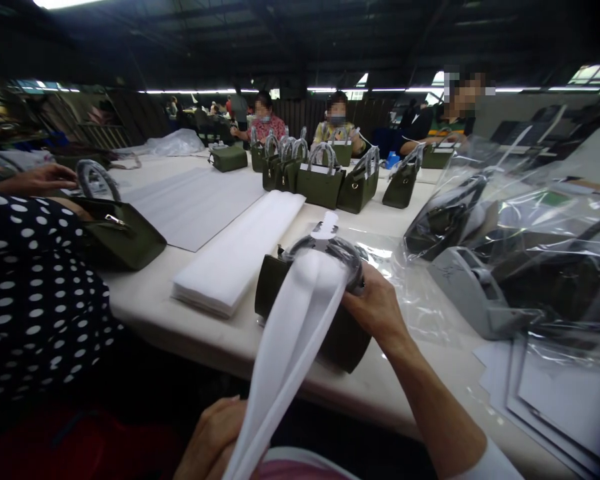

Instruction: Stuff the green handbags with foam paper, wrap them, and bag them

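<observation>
Dark roof [280, 40] above, pale table [147, 297] below — right hand [377, 307] clasps a green bag [349, 341], fingers unclear on left hand [213, 433].

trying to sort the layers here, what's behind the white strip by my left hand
A dark green handbag shows on both sides of the white strip; the bag's middle is covered.

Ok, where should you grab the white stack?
Probably the near end of the stack, from the near side of the table: that end is narrow, its layers show, and nothing covers it. The rest lies flat, stretching toward the green bags.
</observation>
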A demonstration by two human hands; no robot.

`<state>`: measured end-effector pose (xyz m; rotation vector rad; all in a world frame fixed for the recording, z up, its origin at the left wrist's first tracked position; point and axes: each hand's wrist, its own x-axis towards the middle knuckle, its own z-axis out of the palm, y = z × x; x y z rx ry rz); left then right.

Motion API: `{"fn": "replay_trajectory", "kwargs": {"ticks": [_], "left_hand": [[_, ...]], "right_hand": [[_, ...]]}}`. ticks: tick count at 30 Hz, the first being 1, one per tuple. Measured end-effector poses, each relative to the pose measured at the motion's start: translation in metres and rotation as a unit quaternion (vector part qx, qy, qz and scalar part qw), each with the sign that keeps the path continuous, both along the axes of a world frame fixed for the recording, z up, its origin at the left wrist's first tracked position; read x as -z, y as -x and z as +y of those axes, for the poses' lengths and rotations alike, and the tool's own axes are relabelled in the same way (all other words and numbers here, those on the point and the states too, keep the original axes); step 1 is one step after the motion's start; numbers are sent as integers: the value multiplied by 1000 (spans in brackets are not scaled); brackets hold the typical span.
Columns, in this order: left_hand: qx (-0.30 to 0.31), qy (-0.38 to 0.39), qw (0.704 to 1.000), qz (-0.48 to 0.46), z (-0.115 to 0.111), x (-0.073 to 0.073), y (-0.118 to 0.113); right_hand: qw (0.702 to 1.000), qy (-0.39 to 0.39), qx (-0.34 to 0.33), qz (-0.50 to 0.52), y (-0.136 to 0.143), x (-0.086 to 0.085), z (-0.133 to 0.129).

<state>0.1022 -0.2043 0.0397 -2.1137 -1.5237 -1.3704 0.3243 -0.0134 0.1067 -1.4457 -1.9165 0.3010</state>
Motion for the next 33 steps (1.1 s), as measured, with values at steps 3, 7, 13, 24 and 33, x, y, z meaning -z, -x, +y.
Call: {"fn": "replay_trajectory", "kwargs": {"ticks": [3, 7, 13, 24, 33], "left_hand": [[-27, -16, 999, 11, 28, -11, 4], [3, -66, 997, 52, 75, -11, 5], [65, 9, 977, 201, 116, 46, -2], [234, -9, 940, 248, 134, -18, -37], [270, 110, 939, 179, 150, -38, -61]], "right_hand": [[999, 35, -9, 0, -2, -7, 14], [995, 103, 2, 16, -12, -14, 39], [989, 137, -22, 50, -23, -7, 68], [904, 382, -134, 137, -57, 4, 107], [923, 374, -50, 80, -69, 40, 115]]}}
